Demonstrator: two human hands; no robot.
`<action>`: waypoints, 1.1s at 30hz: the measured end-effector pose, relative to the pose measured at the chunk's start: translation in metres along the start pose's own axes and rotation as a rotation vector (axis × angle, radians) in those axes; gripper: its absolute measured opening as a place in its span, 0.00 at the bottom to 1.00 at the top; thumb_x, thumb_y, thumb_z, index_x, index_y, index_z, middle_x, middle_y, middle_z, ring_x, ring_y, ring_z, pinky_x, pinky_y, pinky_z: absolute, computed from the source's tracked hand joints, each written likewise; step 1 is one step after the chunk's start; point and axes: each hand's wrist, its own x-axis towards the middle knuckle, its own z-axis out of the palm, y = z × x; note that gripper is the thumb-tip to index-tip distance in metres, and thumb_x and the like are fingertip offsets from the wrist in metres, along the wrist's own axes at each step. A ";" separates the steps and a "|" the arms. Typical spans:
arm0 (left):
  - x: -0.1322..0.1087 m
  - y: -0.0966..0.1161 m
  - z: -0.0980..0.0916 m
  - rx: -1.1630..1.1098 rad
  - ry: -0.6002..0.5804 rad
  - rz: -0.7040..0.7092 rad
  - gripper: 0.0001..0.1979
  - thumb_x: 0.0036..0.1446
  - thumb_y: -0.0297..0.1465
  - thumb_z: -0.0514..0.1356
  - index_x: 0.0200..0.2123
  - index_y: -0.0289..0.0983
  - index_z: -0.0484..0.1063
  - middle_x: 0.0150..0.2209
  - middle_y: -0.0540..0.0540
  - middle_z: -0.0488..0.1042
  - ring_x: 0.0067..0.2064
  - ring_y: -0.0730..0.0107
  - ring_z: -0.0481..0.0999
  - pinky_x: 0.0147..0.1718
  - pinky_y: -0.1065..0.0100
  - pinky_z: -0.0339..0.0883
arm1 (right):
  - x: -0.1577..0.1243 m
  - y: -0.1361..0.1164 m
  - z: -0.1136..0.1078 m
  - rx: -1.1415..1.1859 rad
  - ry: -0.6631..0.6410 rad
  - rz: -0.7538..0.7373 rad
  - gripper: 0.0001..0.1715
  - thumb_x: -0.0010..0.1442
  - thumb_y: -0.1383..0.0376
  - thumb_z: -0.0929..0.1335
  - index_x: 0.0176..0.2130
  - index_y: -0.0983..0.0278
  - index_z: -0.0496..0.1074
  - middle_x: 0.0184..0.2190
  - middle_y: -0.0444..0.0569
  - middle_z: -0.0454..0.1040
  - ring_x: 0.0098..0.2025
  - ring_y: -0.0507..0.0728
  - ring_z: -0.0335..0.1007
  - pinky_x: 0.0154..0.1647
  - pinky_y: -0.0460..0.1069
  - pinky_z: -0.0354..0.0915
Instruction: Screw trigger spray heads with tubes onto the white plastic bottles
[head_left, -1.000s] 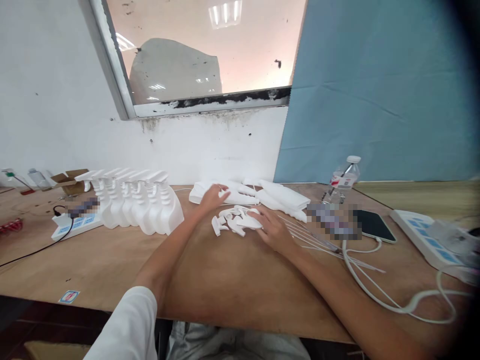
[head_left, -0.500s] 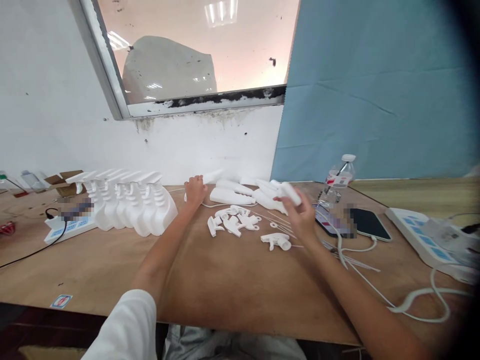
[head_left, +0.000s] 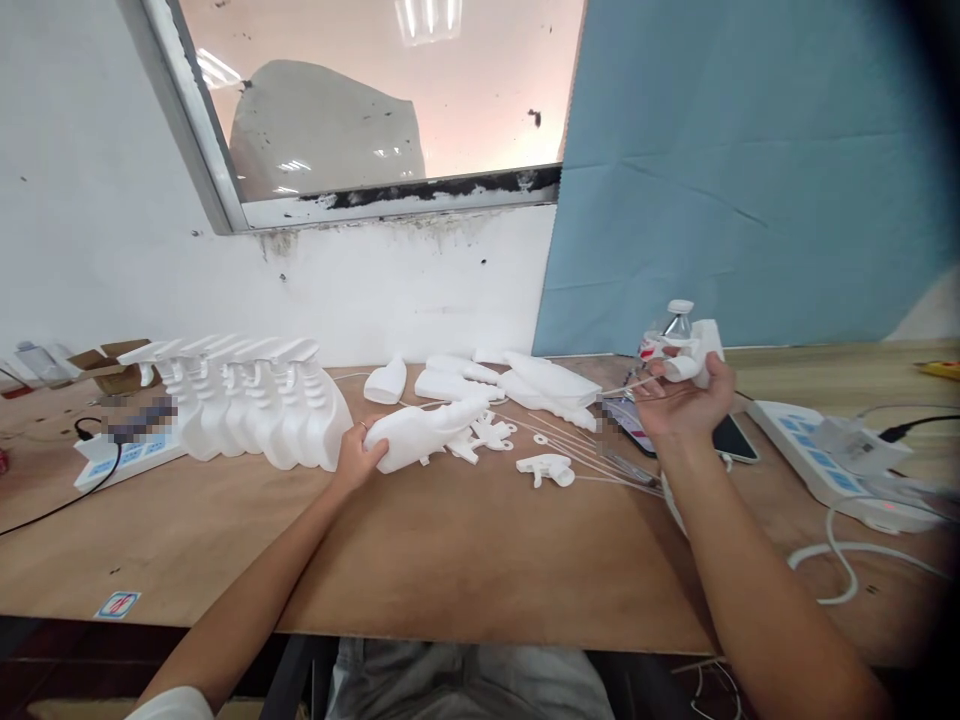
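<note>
My left hand [head_left: 361,455] is closed around one end of a white hollow bottle body [head_left: 420,432], tilted above the table and partly covering a pile of small white trigger parts [head_left: 491,434]. Over on the right, my right hand [head_left: 694,410] is raised, palm up, with its fingers around a white spray head [head_left: 705,350]. A thin tube [head_left: 634,385] sticks out leftward from that head. One more white trigger head [head_left: 546,468] lies on the table between my hands. Behind it are several loose white bottle bodies [head_left: 551,385].
Several white ribbed-neck spray bottles [head_left: 262,420] stand in a row at left, beside a power strip [head_left: 139,455]. Thin tubes [head_left: 570,440] lie mid-table. Phones [head_left: 736,438], a clear water bottle [head_left: 679,318], another power strip [head_left: 832,465] and white cables [head_left: 840,550] are at right.
My left hand has lifted a bottle body from the back and brought it nearer. My right hand has moved right and up with the spray head, whose tube now shows.
</note>
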 end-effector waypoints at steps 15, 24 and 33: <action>-0.003 0.002 -0.002 -0.089 -0.079 -0.019 0.22 0.48 0.36 0.54 0.45 0.33 0.72 0.41 0.43 0.76 0.40 0.58 0.72 0.40 0.63 0.64 | -0.019 0.016 0.017 -0.045 -0.033 0.100 0.13 0.50 0.60 0.63 0.30 0.65 0.71 0.16 0.44 0.65 0.14 0.48 0.54 0.14 0.44 0.51; -0.002 -0.005 0.000 -0.130 -0.090 -0.019 0.22 0.48 0.36 0.54 0.46 0.33 0.72 0.40 0.44 0.76 0.40 0.58 0.72 0.41 0.64 0.64 | -0.006 0.014 0.001 -0.117 0.037 0.037 0.14 0.45 0.57 0.64 0.27 0.66 0.70 0.17 0.43 0.63 0.14 0.47 0.53 0.14 0.45 0.46; -0.007 -0.004 0.006 -0.274 -0.115 -0.045 0.21 0.49 0.35 0.56 0.46 0.33 0.71 0.44 0.43 0.75 0.45 0.56 0.72 0.44 0.64 0.63 | -0.033 0.041 0.019 -0.245 -0.216 0.270 0.18 0.50 0.51 0.70 0.33 0.62 0.71 0.22 0.45 0.72 0.17 0.49 0.61 0.18 0.46 0.60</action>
